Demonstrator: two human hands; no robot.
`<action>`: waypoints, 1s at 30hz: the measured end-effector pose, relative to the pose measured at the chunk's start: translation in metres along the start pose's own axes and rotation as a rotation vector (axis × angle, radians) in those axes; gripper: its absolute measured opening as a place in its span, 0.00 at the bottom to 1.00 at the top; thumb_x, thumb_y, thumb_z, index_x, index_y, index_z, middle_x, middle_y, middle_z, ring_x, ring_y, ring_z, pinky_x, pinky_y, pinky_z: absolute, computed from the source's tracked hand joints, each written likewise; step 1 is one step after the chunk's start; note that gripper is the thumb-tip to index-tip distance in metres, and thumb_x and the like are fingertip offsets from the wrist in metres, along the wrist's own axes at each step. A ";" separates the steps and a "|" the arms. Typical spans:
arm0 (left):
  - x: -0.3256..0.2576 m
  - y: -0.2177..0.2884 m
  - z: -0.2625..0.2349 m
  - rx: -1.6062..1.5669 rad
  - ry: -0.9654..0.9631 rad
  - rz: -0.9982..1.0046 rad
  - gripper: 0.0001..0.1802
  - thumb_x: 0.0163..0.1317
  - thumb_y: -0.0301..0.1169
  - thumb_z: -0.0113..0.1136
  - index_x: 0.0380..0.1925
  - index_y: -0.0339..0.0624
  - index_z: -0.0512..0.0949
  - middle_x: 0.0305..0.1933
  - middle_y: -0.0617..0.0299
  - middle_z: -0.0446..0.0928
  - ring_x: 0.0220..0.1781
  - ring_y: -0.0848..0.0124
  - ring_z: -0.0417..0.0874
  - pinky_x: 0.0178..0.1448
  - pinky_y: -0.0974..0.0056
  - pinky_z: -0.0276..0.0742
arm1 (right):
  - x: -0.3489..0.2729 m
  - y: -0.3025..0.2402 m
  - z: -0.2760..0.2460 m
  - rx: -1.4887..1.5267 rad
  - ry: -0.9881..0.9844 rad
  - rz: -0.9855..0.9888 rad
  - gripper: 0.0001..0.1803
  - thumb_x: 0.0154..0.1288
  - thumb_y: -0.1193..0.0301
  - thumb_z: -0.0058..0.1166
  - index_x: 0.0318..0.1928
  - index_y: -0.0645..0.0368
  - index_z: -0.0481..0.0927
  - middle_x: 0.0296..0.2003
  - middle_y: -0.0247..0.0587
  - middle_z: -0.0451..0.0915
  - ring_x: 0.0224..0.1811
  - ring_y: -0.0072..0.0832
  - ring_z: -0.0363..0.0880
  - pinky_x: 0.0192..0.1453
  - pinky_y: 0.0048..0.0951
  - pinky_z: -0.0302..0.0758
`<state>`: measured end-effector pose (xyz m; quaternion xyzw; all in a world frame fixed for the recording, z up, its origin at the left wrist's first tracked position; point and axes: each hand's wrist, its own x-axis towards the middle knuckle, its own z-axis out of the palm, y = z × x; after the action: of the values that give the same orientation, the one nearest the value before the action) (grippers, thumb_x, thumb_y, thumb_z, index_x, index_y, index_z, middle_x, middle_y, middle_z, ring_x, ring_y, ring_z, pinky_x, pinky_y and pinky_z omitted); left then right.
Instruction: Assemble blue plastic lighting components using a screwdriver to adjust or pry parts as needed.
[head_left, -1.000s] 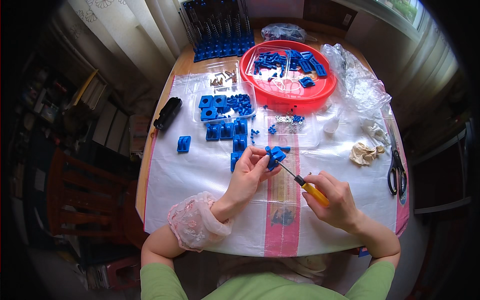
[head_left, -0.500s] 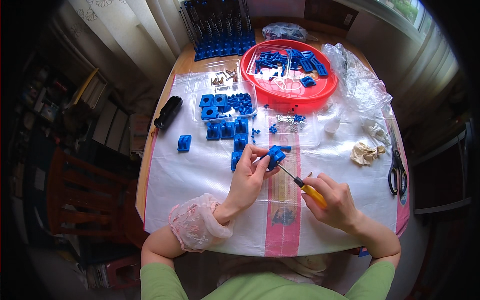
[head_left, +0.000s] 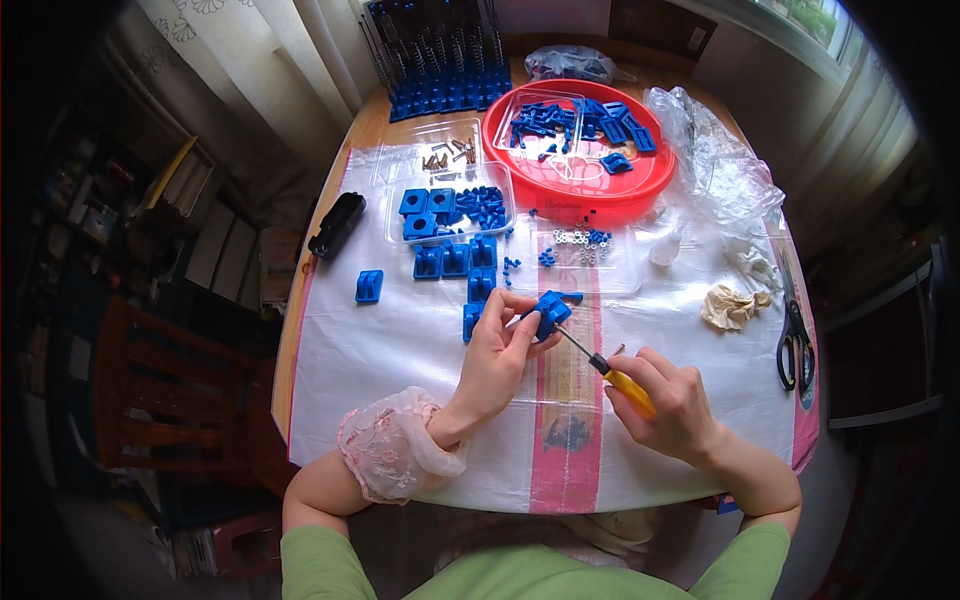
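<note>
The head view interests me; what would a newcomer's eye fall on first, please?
The big red basin toward the far end of the table, with blue parts in it, would probably come first. Next might be the yellow-handled screwdriver in the right hand, its tip at the blue block that the left hand holds.

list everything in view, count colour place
screwdriver: one, yellow, centre
held block: one, blue, at screwdriver tip
table: one, brown, centre
sheet: one, white and pink, on table
basin: one, red, far side
boxes: several, clear, central
pieces: many, blue, boxes, basin, sheet
rack: one, blue, far left
pins: several, coppery, left of basin
rings: many, white, near basin
oblong object: one, black, table's left
scissors: one, black, table's right
wad: one, tan, near scissors
bags: several, clear, near basin
chair: one, brown, left
cuff: one, pink, lower left
left hand: one, bare, on block
right hand: one, bare, on screwdriver
</note>
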<state>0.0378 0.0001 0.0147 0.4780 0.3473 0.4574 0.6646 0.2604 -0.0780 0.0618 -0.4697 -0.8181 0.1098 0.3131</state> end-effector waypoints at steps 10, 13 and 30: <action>0.000 0.001 -0.001 -0.008 -0.001 -0.014 0.04 0.78 0.25 0.48 0.49 0.40 0.67 0.51 0.58 0.76 0.56 0.71 0.82 0.61 0.60 0.86 | 0.000 0.000 0.001 -0.005 -0.012 0.005 0.21 0.57 0.74 0.68 0.52 0.60 0.79 0.30 0.38 0.77 0.22 0.34 0.79 0.21 0.33 0.73; 0.000 0.001 0.000 -0.016 -0.002 -0.009 0.04 0.78 0.25 0.48 0.49 0.40 0.67 0.51 0.58 0.76 0.56 0.71 0.82 0.62 0.60 0.86 | 0.000 0.001 0.001 -0.004 -0.007 0.011 0.21 0.57 0.74 0.68 0.52 0.60 0.79 0.30 0.38 0.77 0.22 0.34 0.79 0.21 0.33 0.73; -0.004 0.007 0.004 0.079 -0.022 0.078 0.05 0.78 0.23 0.45 0.50 0.37 0.66 0.53 0.55 0.73 0.56 0.71 0.82 0.61 0.62 0.86 | -0.005 -0.001 0.014 0.438 -0.077 0.305 0.16 0.72 0.74 0.56 0.57 0.62 0.74 0.30 0.40 0.76 0.24 0.28 0.78 0.28 0.31 0.75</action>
<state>0.0383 -0.0041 0.0228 0.5221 0.3387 0.4635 0.6308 0.2531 -0.0812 0.0490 -0.5042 -0.7059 0.3478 0.3557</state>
